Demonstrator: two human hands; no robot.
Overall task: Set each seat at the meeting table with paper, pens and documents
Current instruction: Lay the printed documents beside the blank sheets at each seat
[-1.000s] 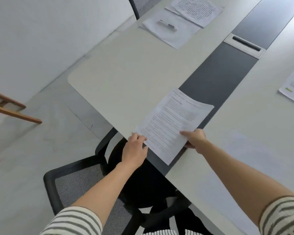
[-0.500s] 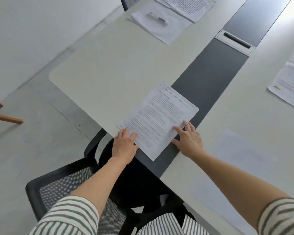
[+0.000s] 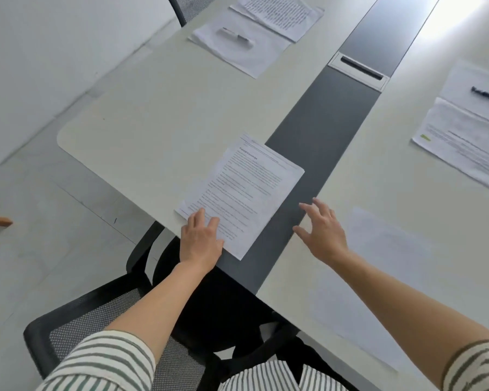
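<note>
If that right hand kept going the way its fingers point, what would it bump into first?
Probably the printed document. The right hand points up and left across the dark centre strip, toward the sheet's far right corner. Its height is hard to judge.

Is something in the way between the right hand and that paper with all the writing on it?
No, nothing visible. Between the right hand and the printed document lies only a bare stretch of the table's dark strip. The left hand rests flat on the document's near corner.
</note>
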